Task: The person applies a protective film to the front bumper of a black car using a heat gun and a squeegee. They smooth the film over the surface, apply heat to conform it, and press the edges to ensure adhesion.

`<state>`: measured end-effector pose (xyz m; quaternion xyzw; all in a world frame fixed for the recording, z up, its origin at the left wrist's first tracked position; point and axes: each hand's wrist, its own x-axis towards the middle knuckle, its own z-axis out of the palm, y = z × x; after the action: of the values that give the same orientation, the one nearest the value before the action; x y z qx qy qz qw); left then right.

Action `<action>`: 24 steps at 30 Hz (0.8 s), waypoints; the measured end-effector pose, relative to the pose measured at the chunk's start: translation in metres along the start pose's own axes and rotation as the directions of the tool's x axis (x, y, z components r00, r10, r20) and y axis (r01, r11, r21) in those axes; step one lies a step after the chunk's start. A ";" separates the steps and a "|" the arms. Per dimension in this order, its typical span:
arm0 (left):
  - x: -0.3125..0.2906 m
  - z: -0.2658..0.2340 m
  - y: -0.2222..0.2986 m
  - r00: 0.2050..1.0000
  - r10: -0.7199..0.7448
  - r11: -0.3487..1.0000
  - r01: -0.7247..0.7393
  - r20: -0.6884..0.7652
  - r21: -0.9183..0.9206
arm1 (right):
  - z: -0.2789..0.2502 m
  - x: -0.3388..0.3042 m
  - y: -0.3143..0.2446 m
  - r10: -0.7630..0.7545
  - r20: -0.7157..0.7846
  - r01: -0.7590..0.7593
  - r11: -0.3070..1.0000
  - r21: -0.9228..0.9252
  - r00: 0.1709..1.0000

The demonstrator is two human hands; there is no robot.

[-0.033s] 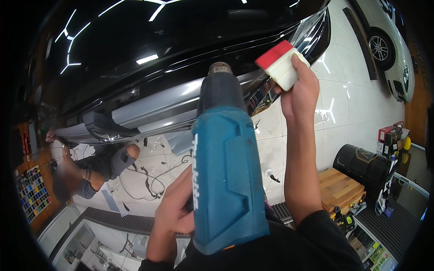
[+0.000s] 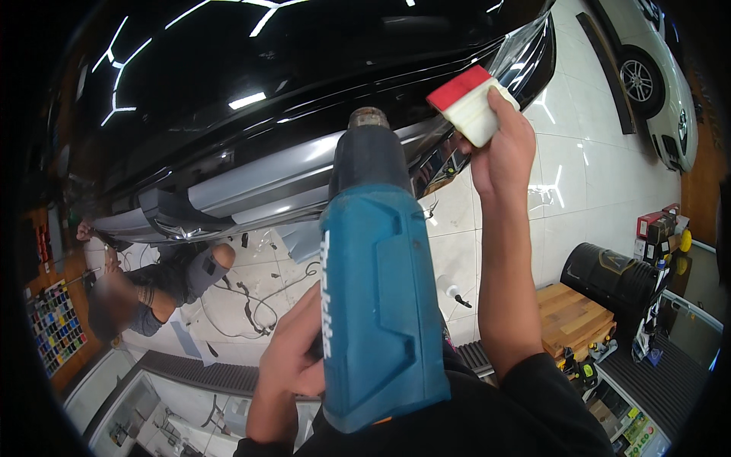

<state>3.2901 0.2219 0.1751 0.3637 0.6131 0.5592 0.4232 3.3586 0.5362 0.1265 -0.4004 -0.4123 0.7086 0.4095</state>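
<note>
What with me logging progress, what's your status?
Left hand holding heat gun, nozzle toward black car. Right hand holding red-edged squeegee. Heat gun blocks view of some silver trim.

Gripping a teal-and-black plastic heat gun (image 2: 384, 282) at frame centre in the left hand (image 2: 292, 346), with metal nozzle (image 2: 369, 117) toward the top. Holding a flat white scraper with a red edge (image 2: 474, 110) in the right hand (image 2: 506, 152), upper right of centre. Facing glossy black car bodywork (image 2: 221, 107) with silver-grey trim (image 2: 263, 179), upper left. Showing a dark-clothed co-worker (image 2: 179, 278) at lower left, a white car (image 2: 671, 114) at upper right.
</note>
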 end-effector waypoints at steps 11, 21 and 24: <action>-0.012 -0.008 0.010 0.999 0.032 0.999 -0.032 0.037 -0.006 | 0.042 -0.016 0.026 -0.128 -0.096 0.117 0.987 -0.114 0.987; -0.022 -0.014 0.004 0.999 0.039 0.999 -0.039 0.023 -0.023 | 0.064 -0.021 0.043 -0.186 -0.212 0.167 0.980 -0.106 0.959; -0.024 -0.010 0.011 0.998 -0.062 0.995 0.062 -0.001 -0.077 | 0.044 -0.022 0.046 -0.130 -0.137 0.133 0.991 0.014 0.982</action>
<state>3.2900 0.1971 0.1887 0.3268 0.6030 0.5697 0.4529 3.3143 0.4899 0.1045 -0.4148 -0.4010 0.6558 0.4869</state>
